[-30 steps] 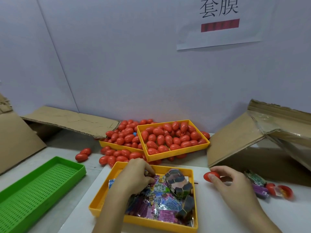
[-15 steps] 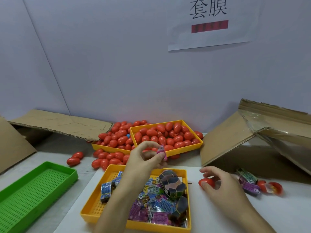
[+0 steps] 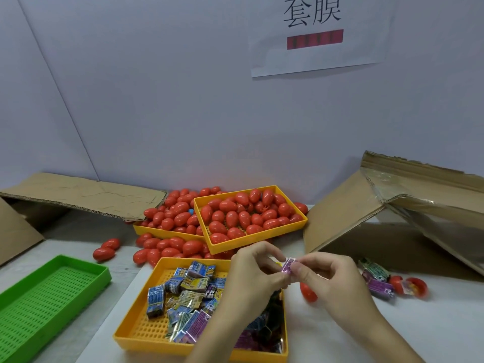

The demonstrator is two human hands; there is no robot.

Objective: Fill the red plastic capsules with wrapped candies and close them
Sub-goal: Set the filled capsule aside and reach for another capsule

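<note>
Hands meet above the candy tray (image 3: 136, 334): left hand (image 3: 255, 276) and right hand (image 3: 327, 279) both pinch one purple candy (image 3: 287, 265), while a red capsule (image 3: 308, 292) lies under the right palm.

A white paper sign (image 3: 320, 35) stuck to the wall carries two large black characters, 套膜, with a red bar beneath them whose marks are too blurred to read. The candy wrappers (image 3: 183, 292) in the near yellow tray (image 3: 146, 334) bear printing, but it is too small to make out.
</note>
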